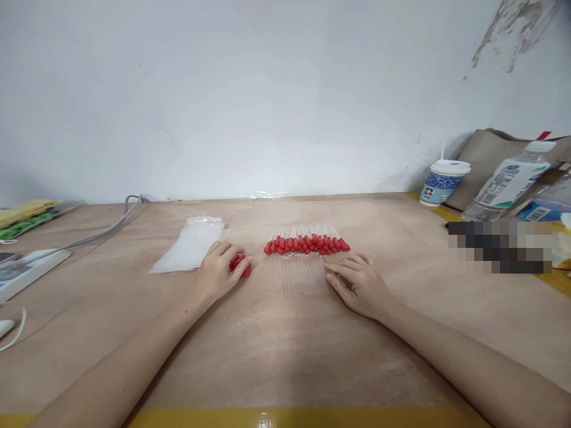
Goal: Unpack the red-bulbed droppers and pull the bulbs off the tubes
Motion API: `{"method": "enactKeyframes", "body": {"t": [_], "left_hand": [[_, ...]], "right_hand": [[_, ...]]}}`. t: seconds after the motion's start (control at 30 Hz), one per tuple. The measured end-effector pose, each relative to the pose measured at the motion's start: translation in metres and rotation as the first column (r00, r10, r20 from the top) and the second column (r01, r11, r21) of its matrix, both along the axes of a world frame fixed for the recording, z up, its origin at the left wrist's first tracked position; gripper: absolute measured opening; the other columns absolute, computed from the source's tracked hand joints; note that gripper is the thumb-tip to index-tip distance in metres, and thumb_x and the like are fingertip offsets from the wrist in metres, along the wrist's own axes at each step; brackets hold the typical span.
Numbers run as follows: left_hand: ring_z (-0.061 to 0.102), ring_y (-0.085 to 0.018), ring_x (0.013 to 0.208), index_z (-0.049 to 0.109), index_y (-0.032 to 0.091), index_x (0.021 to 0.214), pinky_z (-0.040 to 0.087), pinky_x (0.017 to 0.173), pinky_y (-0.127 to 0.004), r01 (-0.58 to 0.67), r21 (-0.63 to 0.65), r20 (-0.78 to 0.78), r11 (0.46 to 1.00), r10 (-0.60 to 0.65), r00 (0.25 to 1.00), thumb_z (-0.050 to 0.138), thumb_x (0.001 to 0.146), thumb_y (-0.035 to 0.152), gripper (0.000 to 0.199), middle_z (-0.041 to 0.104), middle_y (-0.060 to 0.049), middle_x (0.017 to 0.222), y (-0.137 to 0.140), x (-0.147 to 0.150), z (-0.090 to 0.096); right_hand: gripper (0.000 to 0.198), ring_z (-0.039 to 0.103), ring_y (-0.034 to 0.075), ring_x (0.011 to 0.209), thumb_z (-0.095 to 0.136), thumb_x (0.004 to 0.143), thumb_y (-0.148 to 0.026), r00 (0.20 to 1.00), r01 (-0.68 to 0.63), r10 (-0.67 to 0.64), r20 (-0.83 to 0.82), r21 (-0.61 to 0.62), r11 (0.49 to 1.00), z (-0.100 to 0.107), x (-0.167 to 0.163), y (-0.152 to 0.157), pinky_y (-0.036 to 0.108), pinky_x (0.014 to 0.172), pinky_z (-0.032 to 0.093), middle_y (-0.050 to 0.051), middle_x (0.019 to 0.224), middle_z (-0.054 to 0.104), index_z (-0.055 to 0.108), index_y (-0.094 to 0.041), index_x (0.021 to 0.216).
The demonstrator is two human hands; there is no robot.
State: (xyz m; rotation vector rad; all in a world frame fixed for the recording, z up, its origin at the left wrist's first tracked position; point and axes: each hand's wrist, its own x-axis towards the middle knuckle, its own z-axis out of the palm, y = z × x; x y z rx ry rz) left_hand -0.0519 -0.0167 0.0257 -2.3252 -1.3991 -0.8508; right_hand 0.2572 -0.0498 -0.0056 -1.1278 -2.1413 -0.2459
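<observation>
On brown table (250,351), left hand (220,270) half-curled over red caps (246,268), right hand (363,284) beside clear tubes (304,277); holds can't be told; tubes best kept parallel.

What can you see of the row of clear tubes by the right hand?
The clear tubes are thin, straight and see-through, glass or plastic by their look. They lie flat on the brown tabletop, side by side and roughly parallel, lengthwise away from the person. Their far ends lie close to the red bulbs; contact there is unclear. The right hand is at the row's right edge, but whether its fingertips touch a tube is too fine to tell.
</observation>
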Motion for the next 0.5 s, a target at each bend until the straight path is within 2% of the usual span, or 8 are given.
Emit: {"method": "enactKeyframes", "body": {"t": [0.17, 0.33, 0.5], "left_hand": [[0.051, -0.020, 0.081, 0.061, 0.018, 0.080, 0.043, 0.076, -0.034, 0.067, 0.057, -0.021, 0.996, -0.066, 0.998, 0.048, 0.083, 0.028, 0.016, 0.059, -0.006, 0.083, -0.001, 0.008, -0.002], [0.052, -0.022, 0.085, 0.061, 0.018, 0.091, 0.042, 0.076, -0.035, 0.077, -0.045, -0.077, 0.996, -0.080, 0.994, 0.049, 0.083, 0.032, 0.020, 0.061, -0.006, 0.087, 0.008, 0.021, 0.004], [0.055, -0.025, 0.087, 0.061, 0.019, 0.095, 0.040, 0.078, -0.039, 0.020, -0.138, -0.148, 0.990, -0.041, 0.988, 0.053, 0.080, 0.039, 0.026, 0.066, -0.007, 0.087, 0.024, 0.038, 0.010]], "right_hand": [[0.019, 0.057, 0.018, 0.084, 0.050, 0.082, -0.025, 0.999, -0.013, 0.013, 0.035, 0.009, 1.000, 0.001, -0.001, 0.000, 0.035, 0.083, 0.032, 0.004, 0.084, 0.068, 0.064, -0.021, 0.094], [0.019, 0.057, 0.019, 0.089, 0.051, 0.081, -0.025, 0.999, -0.020, 0.020, 0.049, 0.000, 1.000, 0.001, 0.000, 0.000, 0.037, 0.085, 0.032, 0.004, 0.085, 0.068, 0.064, -0.020, 0.093], [0.022, 0.056, 0.020, 0.093, 0.053, 0.080, -0.031, 0.996, -0.021, 0.022, 0.083, -0.018, 1.000, 0.005, 0.001, -0.004, 0.038, 0.086, 0.032, 0.005, 0.088, 0.067, 0.064, -0.021, 0.097]]}}
